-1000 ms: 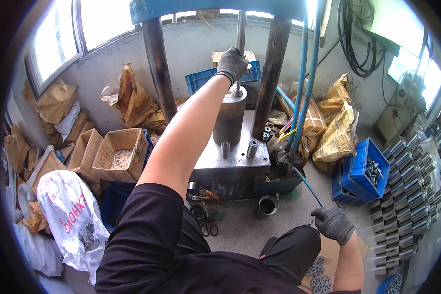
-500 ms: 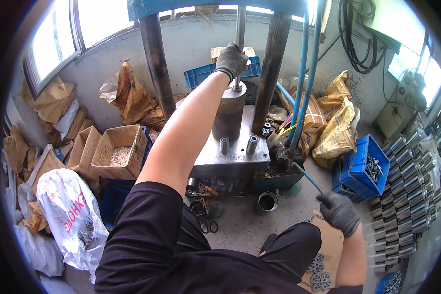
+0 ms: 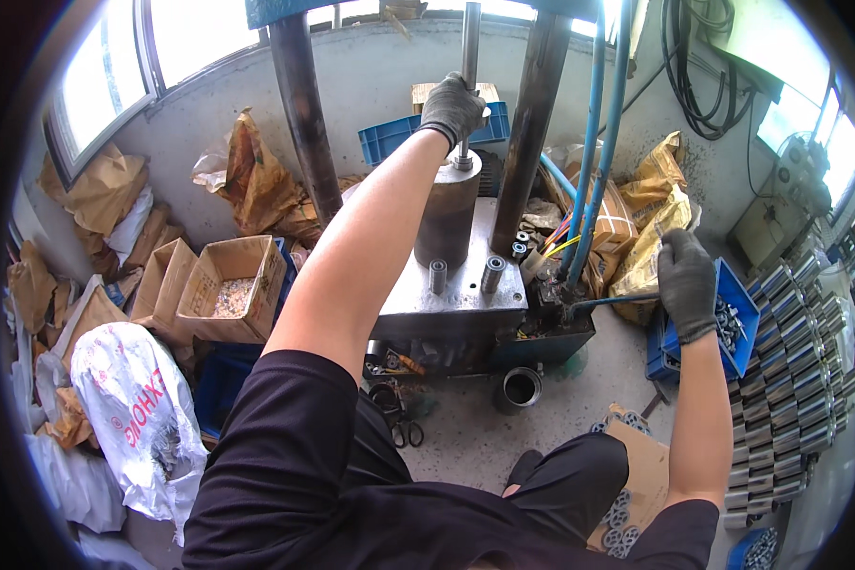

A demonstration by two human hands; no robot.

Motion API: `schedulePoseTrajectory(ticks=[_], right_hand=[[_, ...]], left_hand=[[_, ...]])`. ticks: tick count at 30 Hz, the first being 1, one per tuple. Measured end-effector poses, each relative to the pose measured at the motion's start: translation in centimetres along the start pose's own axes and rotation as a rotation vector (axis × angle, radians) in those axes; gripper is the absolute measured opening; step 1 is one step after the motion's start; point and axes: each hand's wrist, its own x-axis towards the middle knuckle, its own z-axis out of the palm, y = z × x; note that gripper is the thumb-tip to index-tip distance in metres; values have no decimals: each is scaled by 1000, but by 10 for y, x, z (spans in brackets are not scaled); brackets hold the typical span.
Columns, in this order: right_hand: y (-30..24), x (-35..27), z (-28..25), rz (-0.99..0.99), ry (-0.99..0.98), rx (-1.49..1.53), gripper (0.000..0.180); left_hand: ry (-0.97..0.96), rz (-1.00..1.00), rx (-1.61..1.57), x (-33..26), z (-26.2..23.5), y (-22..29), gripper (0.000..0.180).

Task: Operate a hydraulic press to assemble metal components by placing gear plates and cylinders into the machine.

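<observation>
My left hand (image 3: 453,106), in a dark grey glove, is closed round the upright metal rod (image 3: 470,43) of a press. Below it stands a thick steel cylinder (image 3: 446,218) on the press's metal plate (image 3: 418,296). A small pale piece juts from beside the left fingers; its kind is unclear. My right hand (image 3: 687,285), gloved likewise, grips the outer end of a blue lever (image 3: 617,301) at the right of the press. Two short ribbed metal sleeves, the left one (image 3: 438,276) and the right one (image 3: 492,274), stand upright on the plate's front.
Dark steel columns (image 3: 304,114) flank the rod. Blue pipes (image 3: 594,171) run down at the right. A blue crate (image 3: 731,318) of metal parts stands beside stacked shiny tubes (image 3: 788,380). Cartons (image 3: 233,328) and sacks lie left; a metal cup (image 3: 519,389) and scissors (image 3: 407,434) are on the floor.
My right hand has risen, swinging the blue lever from slanting downward to nearly level. My left hand stays on the rod.
</observation>
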Motion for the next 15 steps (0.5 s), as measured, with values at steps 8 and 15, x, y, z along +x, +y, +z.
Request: schedulePoseTrajectory(ticks=[8,15], right_hand=[[-14,-128,-58,-16,-942,359,29],[-28,-151,-62,-14,-1039,154,27]], left_hand=[[89,106,-50,5,10,-10,28],[-1,5,-56,9,8,-12,44]])
